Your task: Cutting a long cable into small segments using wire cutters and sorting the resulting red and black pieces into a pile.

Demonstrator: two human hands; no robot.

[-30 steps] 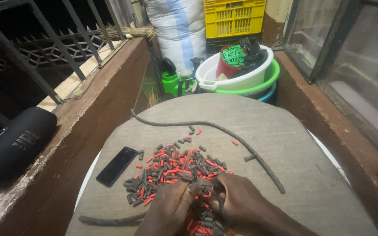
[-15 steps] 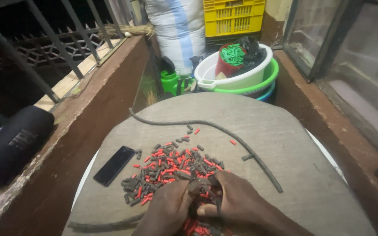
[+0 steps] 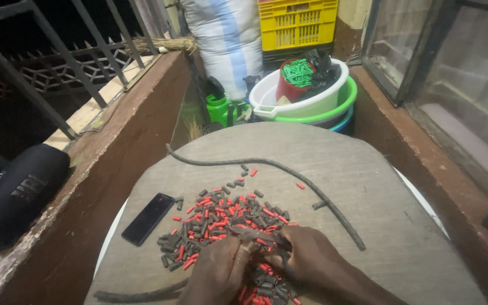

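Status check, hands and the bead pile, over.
Left hand and right hand pinching a dark strip over the red and black pieces. Phone lies alongside.

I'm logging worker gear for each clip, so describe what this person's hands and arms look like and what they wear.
Both hands, left hand and right hand, are bare: no gloves, rings or watch visible. The right forearm shows no sleeve. The left forearm is out of frame.
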